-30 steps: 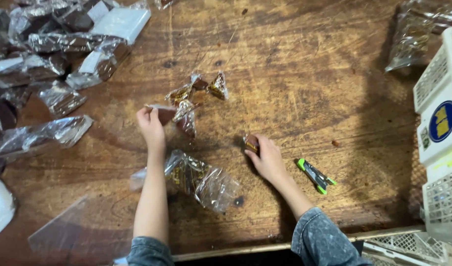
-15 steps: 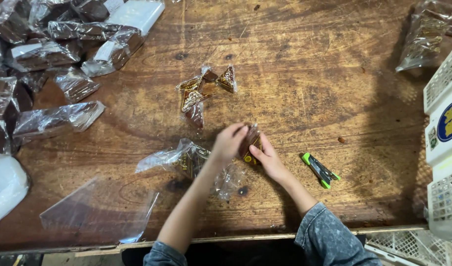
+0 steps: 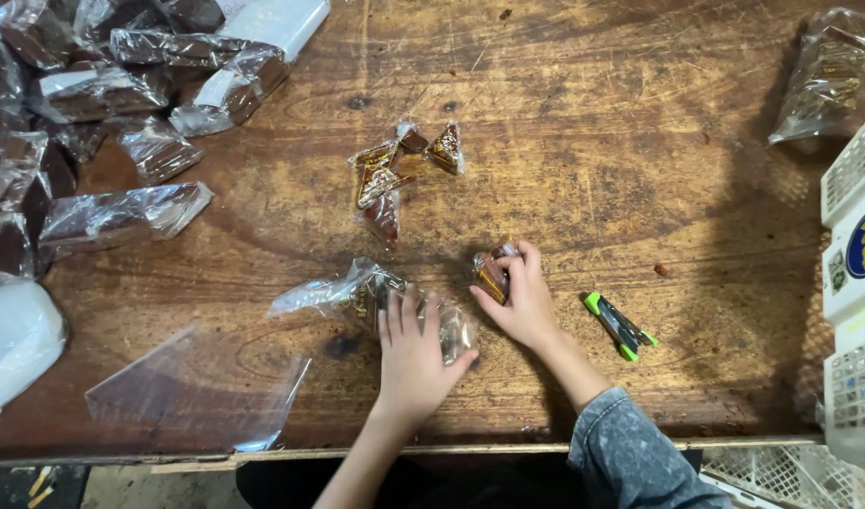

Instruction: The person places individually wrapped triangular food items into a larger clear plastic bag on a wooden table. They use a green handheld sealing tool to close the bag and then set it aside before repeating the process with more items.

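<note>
My right hand (image 3: 524, 302) grips a small wrapped brown-and-gold sweet (image 3: 494, 271) on the wooden table (image 3: 583, 141). My left hand (image 3: 411, 356) lies flat with fingers spread on a clear plastic bag (image 3: 357, 294) partly filled with the same sweets. A few loose wrapped sweets (image 3: 390, 170) lie in a cluster further from me, above both hands.
A green-and-black tool (image 3: 620, 326) lies right of my right hand. An empty clear bag (image 3: 192, 391) sits at the near left edge. Several filled bags (image 3: 122, 104) pile up at the far left, one more bag (image 3: 824, 75) far right. White crates (image 3: 852, 283) stand at the right edge.
My left hand drew back from the loose sweets, met the right hand, then came down onto the clear bag. The right hand stayed put, holding its sweet.
</note>
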